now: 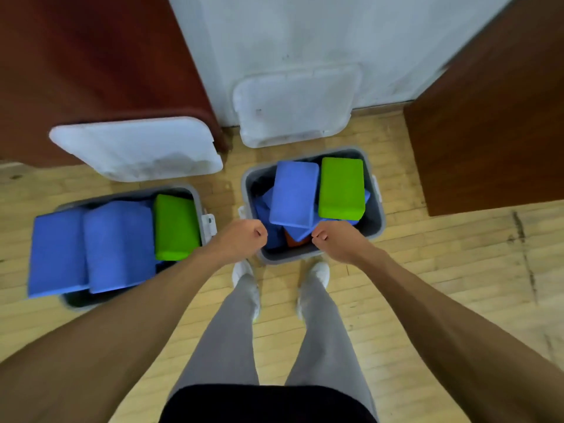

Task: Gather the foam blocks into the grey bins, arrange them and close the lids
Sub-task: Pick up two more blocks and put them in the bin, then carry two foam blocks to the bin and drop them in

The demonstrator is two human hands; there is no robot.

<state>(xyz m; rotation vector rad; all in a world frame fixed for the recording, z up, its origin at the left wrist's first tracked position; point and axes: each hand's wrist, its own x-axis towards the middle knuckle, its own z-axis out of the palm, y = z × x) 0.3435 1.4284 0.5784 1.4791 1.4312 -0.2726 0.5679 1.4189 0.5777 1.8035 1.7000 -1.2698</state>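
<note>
Over the near edge of the right-hand grey plastic bin [248, 184], my left hand [241, 239] and right hand [338, 239] are both curled into fists, nothing in them as far as I can see. That bin's got blue foam blocks [294, 193] piled crooked beside a green foam block [341, 187]. The left grey bin [197, 196] holds more blue and green ones poking above its rim, and the white plastic lids [137, 148] are off, leaning up behind the bins.
</note>
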